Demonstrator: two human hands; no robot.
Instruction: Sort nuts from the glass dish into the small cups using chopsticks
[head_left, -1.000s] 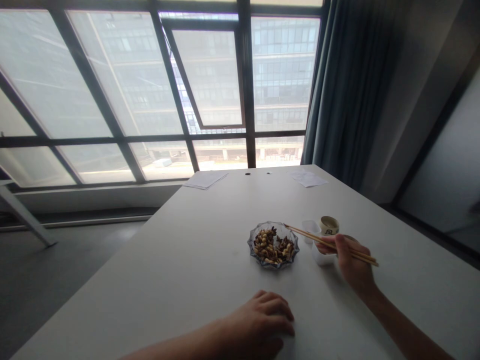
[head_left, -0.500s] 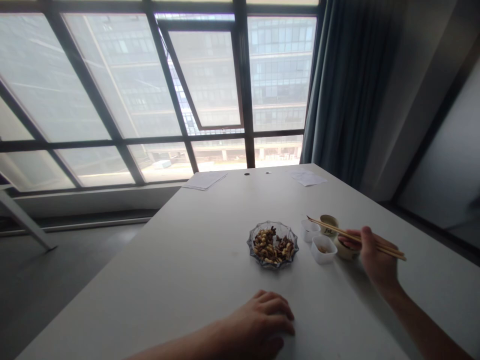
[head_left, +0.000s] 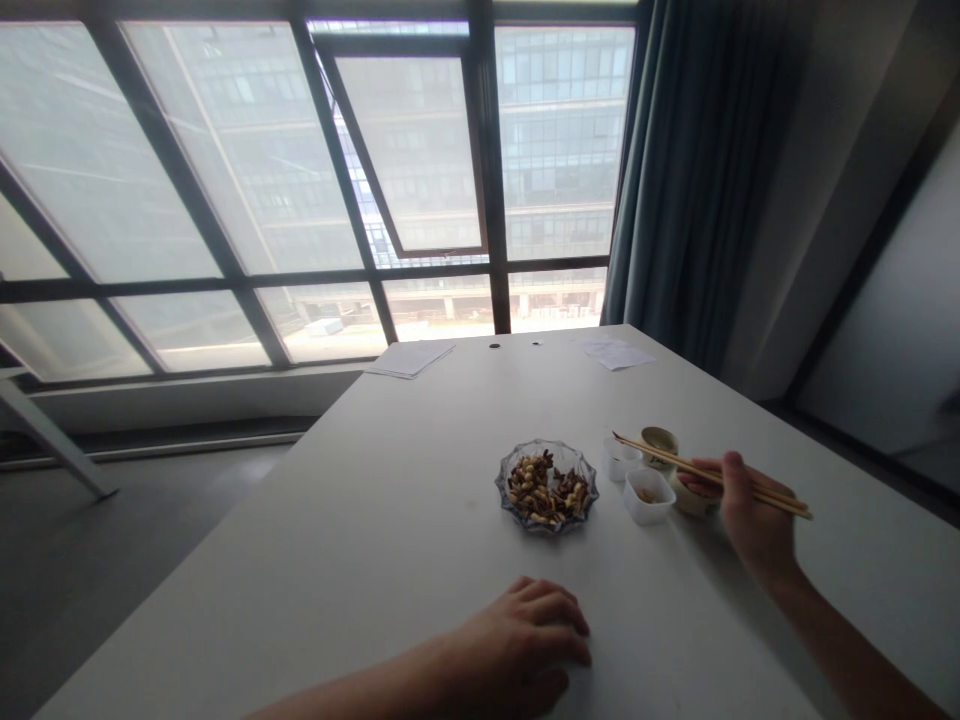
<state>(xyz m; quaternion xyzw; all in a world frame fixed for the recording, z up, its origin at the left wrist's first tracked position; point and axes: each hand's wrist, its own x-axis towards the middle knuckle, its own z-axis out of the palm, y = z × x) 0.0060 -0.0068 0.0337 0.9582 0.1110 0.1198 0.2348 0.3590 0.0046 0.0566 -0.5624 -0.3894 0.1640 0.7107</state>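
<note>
My right hand [head_left: 754,515] is closed around a pair of chopsticks [head_left: 701,472]. Their tips, with a small dark piece at the end, hover above the farther white plastic cup [head_left: 621,462]. The nearer white cup [head_left: 649,497] has a few small bits in it. Two round beige cups stand alongside, the back one [head_left: 660,445] in plain sight and the front one [head_left: 694,497] partly behind my fingers. A scalloped glass bowl [head_left: 504,495] holds a mix of nuts and seeds [head_left: 551,490]. My left hand [head_left: 536,640] rests on the table below the bowl, holding nothing, fingers loosely bent and apart.
Everything stands on a long white table [head_left: 360,540]. Paper sheets [head_left: 412,358] lie at its far left end and more paper [head_left: 616,352] at its far right. Beyond are large windows [head_left: 420,150] and a dark blue curtain [head_left: 690,180].
Both hands and the chopsticks stay nearly where they were. Only a very slight shift of the view is visible.
</note>
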